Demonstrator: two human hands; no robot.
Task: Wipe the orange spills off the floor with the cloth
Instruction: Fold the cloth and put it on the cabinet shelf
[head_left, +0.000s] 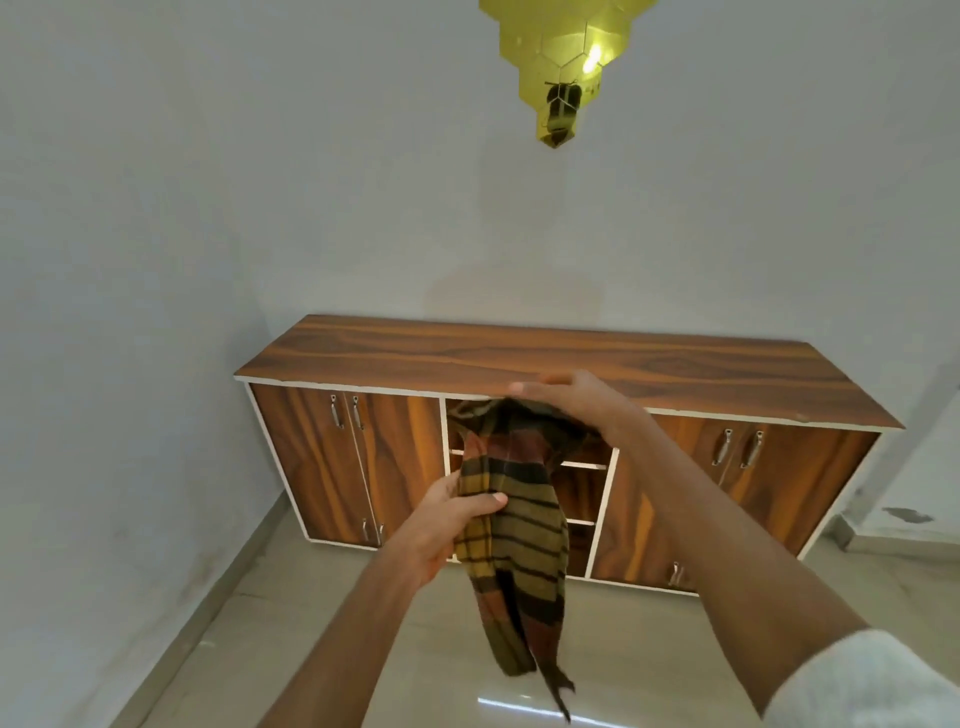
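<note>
A striped cloth (519, 540) in yellow, brown and black hangs in the air in front of me, its tail dangling toward the floor. My right hand (576, 400) grips its top end from above, palm down. Lower and to the left, my left hand (447, 519) pinches the cloth's left edge about halfway down, thumb on the front. No orange spill shows on the stretch of beige tiled floor (415, 649) that is in view.
A long wooden sideboard (571, 358) stands against the white wall, with closed doors on both sides and open shelves in the middle behind the cloth. A gold hexagon mirror decoration (561, 62) hangs on the wall above. The left wall runs close by.
</note>
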